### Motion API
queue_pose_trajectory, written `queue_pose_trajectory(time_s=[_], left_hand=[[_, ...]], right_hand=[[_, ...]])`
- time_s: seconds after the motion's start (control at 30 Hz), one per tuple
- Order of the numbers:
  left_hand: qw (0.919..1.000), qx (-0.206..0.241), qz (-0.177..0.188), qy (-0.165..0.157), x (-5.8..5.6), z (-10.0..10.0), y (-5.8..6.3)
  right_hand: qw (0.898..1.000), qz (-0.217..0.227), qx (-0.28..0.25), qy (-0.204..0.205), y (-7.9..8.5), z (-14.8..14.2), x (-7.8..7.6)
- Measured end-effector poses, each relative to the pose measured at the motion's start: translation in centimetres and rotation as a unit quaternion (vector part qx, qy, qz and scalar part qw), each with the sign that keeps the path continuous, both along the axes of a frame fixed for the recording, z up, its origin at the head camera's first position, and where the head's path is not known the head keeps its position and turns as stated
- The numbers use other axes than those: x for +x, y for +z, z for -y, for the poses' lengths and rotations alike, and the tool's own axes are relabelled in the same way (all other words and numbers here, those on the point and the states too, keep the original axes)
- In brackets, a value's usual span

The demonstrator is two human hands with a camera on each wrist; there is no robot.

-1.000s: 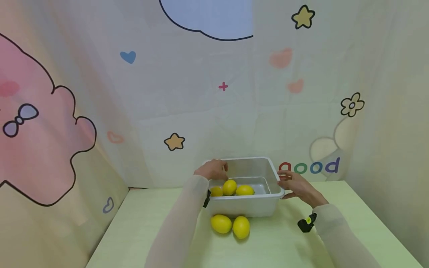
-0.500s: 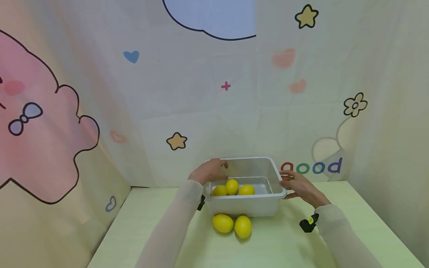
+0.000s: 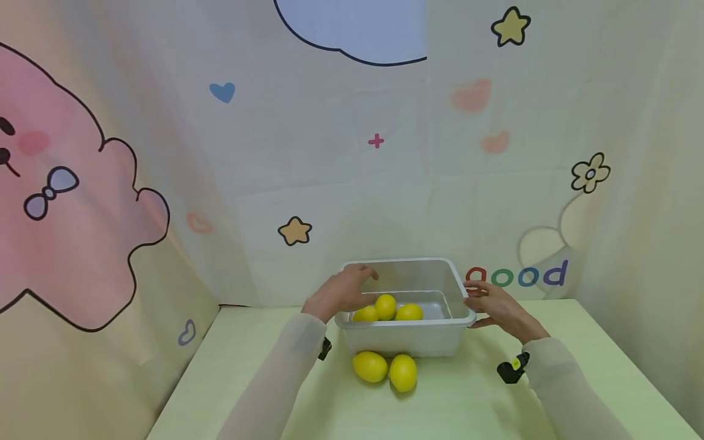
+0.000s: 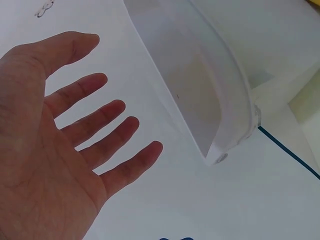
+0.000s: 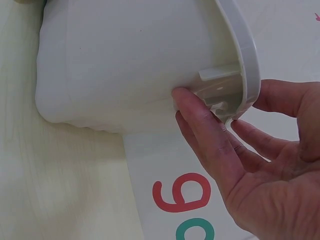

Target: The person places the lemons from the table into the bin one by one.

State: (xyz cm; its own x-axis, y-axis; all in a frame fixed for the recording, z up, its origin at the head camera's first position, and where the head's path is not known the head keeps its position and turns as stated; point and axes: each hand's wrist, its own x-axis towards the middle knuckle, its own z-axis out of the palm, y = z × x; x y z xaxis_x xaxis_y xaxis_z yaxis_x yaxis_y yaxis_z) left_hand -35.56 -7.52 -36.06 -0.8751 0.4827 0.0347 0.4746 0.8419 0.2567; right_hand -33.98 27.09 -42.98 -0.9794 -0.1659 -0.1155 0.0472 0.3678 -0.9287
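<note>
A white plastic bin (image 3: 407, 339) stands at the back of the table, with three yellow lemons (image 3: 386, 307) inside at its left and near side. Two more lemons (image 3: 370, 366) lie on the table just in front of it. Over the bin's left end hovers my left hand (image 3: 343, 290), fingers spread and holding nothing; the left wrist view shows its palm (image 4: 55, 135) apart from the bin. My right hand (image 3: 503, 311) holds the bin's right rim. In the right wrist view one digit lies against the outer wall and others reach the rim (image 5: 245, 55).
The pale table (image 3: 264, 360) extends to both sides of the bin and toward me. Close behind the bin hangs a printed curtain (image 3: 352, 201), and more curtain closes in the left and right sides.
My left hand has drawn slightly leftward relative to the bin, its fingers more spread. The whole head view has shifted a little. Lemons, bin and right hand keep their places.
</note>
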Motion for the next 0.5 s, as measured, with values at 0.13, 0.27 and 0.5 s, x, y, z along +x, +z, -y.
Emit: queue_pose_trajectory(time_s=[0.13, 0.27, 0.5], left_hand=[[0.9999, 0.000, -0.012, -0.007, 0.8, 0.0, -0.2], [0.9993, -0.004, -0.031, -0.022, 1.4, 0.1, -0.3], [0.9977, -0.007, -0.054, -0.041, 2.5, 0.1, -0.5]], right_hand=[[1.000, 0.002, -0.003, 0.000, 0.0, -0.1, 0.0], [1.000, 0.002, -0.005, -0.003, -0.1, -0.1, 0.0], [1.000, 0.000, -0.009, -0.001, 0.0, 0.0, 0.1]])
